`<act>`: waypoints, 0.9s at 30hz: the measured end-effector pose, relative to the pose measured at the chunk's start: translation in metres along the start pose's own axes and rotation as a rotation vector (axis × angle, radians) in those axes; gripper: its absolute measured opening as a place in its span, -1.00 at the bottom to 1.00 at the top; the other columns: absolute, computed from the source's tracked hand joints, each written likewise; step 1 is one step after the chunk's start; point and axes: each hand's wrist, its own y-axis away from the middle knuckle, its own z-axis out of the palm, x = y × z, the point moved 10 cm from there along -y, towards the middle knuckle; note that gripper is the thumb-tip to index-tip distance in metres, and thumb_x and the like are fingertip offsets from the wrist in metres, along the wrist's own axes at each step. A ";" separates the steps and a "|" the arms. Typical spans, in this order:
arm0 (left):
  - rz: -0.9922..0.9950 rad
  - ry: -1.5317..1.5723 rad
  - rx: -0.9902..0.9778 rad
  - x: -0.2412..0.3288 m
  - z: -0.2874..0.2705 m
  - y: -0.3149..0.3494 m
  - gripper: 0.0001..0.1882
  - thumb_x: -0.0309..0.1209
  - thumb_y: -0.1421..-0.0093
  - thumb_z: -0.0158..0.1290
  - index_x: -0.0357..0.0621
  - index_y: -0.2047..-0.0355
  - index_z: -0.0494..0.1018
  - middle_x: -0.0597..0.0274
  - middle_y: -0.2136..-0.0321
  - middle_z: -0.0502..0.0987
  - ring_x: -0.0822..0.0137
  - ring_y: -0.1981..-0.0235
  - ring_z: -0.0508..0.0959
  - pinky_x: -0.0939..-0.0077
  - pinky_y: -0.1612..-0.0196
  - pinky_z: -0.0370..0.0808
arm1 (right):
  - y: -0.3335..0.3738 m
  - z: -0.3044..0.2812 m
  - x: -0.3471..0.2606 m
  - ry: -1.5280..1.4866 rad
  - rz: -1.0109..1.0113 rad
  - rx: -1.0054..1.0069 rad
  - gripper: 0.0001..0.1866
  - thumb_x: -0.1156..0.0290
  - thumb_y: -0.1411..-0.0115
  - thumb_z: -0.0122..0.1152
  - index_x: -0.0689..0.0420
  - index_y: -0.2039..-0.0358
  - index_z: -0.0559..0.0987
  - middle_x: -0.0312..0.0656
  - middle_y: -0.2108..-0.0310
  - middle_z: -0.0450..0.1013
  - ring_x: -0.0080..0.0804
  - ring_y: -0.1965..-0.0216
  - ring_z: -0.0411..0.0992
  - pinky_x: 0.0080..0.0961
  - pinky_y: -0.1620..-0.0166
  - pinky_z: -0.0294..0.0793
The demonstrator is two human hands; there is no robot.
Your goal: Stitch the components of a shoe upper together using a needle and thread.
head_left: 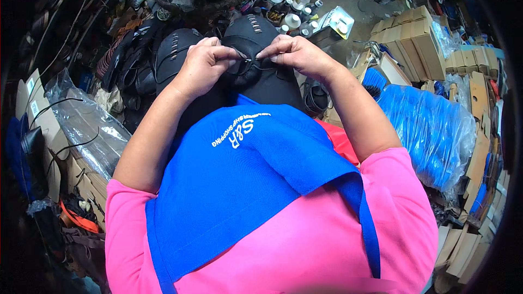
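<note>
A black, smooth, leather-like piece (243, 76), perhaps part of a shoe, lies in my lap between my knees. At its upper edge sits a small shiny metal bit (248, 60), possibly a buckle, with a thin black strap (265, 67) beside it. My left hand (205, 66) pinches with thumb and forefinger just left of the metal bit. From the other side my right hand (301, 55) pinches at the strap, its fingertips close to the left ones. What lies between the left fingertips is mostly hidden. A blue apron (218, 185) covers my front.
Several bottles and jars (291, 20) crowd the floor ahead, near a white container (336, 22). Cardboard boxes (408, 43) stand at the far right, above a plastic-wrapped blue bundle (425, 130). Black straps and footwear parts (131, 73) heap up beside my left knee; clear plastic sheeting (90, 122) lies nearer.
</note>
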 end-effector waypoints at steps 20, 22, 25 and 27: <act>-0.306 0.478 -0.059 -0.022 0.029 0.004 -0.79 -0.57 -0.05 0.14 -0.30 0.26 0.49 0.35 0.40 0.53 0.56 0.37 0.46 0.67 0.26 0.41 | 0.002 0.011 0.015 -0.348 0.109 0.138 -0.70 0.44 -0.07 0.28 0.16 0.13 0.59 -0.34 0.33 0.53 -0.69 0.33 0.40 -0.68 0.19 0.40; -0.325 0.463 -0.050 -0.022 0.030 0.004 -0.84 -0.56 -0.03 0.16 -0.28 0.34 0.49 0.33 0.41 0.53 0.57 0.37 0.45 0.66 0.26 0.40 | 0.002 0.012 0.013 -0.352 0.141 0.161 -0.76 0.44 -0.07 0.29 0.19 0.21 0.60 -0.34 0.35 0.52 -0.67 0.33 0.40 -0.67 0.19 0.40; -0.286 0.313 -0.092 0.003 0.019 -0.002 -0.86 -0.54 0.02 0.19 -0.26 0.41 0.49 0.28 0.46 0.52 0.47 0.38 0.47 0.55 0.26 0.41 | -0.001 0.008 0.004 -0.201 0.120 0.198 -0.84 0.42 -0.04 0.32 0.22 0.38 0.58 -0.34 0.44 0.51 -0.65 0.38 0.41 -0.65 0.25 0.40; -0.138 0.130 -0.050 0.015 0.005 -0.007 -0.86 -0.52 0.04 0.20 -0.24 0.44 0.49 0.23 0.48 0.50 0.38 0.38 0.47 0.48 0.26 0.41 | -0.006 0.005 -0.001 -0.153 0.101 0.168 -0.83 0.42 -0.03 0.32 0.22 0.39 0.58 -0.34 0.46 0.50 -0.65 0.40 0.41 -0.65 0.28 0.40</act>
